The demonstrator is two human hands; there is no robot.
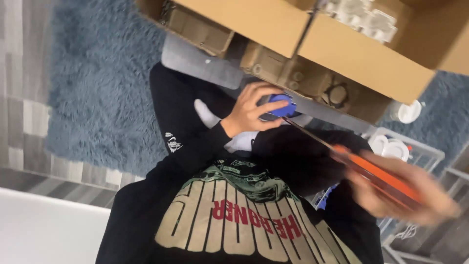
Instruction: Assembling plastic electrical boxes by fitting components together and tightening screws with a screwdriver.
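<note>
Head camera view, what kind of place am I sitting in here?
Probably a room in a home, used for unpacking or assembly. A shaggy grey-blue rug lies on grey plank flooring, and an open cardboard box with moulded pulp inserts sits in front of the person, beside a white wire rack.

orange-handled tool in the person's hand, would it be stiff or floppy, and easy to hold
The orange-handled tool is probably stiff: its thin dark shaft runs straight to the small blue part held by the left hand. It seems fairly light, since the right hand alone carries it. Blur hides any surface grip.
</note>
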